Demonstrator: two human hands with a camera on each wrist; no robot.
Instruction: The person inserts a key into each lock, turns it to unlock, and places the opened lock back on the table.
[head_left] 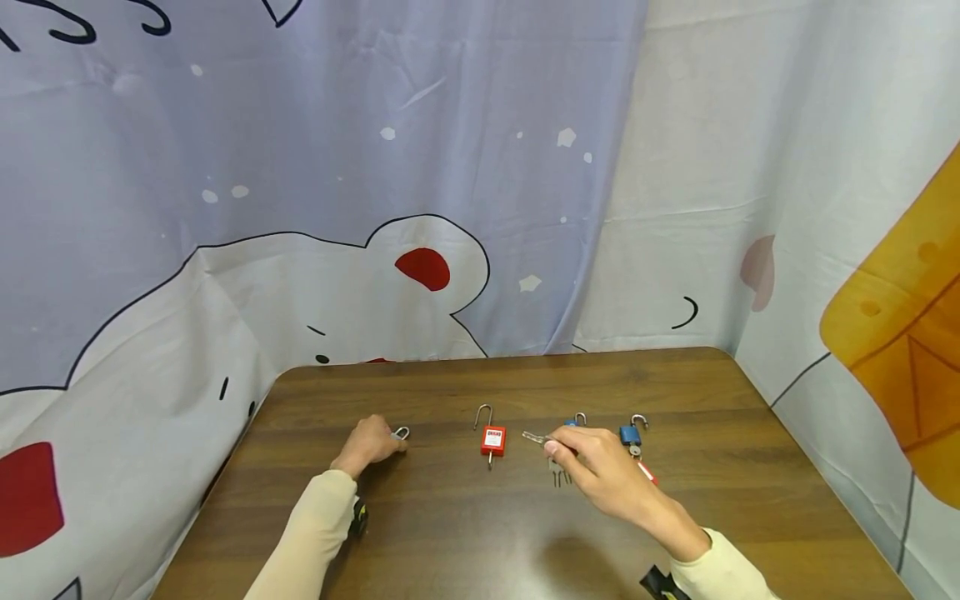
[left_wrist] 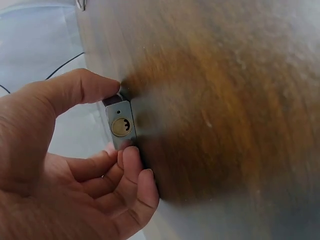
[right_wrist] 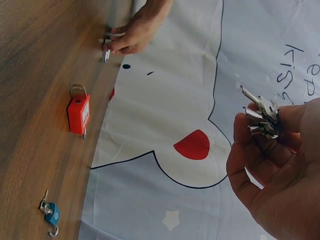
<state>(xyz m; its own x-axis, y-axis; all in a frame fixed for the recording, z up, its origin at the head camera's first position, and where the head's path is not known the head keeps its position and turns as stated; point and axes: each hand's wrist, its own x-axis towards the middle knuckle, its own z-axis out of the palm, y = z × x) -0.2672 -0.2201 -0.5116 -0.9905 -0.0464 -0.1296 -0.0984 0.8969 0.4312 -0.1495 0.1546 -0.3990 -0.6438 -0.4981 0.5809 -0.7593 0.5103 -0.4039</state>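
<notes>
My left hand grips a padlock between thumb and fingers, low over the left part of the table. In the left wrist view its grey end shows a round brass keyhole; in the head view only its shackle sticks out past the fingers. My right hand is raised over the table and pinches several silver keys, their blades pointing away from the fingers. Between the hands lies a red padlock with a white label, its shackle swung open and a key in its lower end.
A blue padlock with an open shackle, a key and a red tag lies right of the right hand. Another blue padlock is partly hidden behind that hand, with keys below. A printed curtain hangs behind the wooden table.
</notes>
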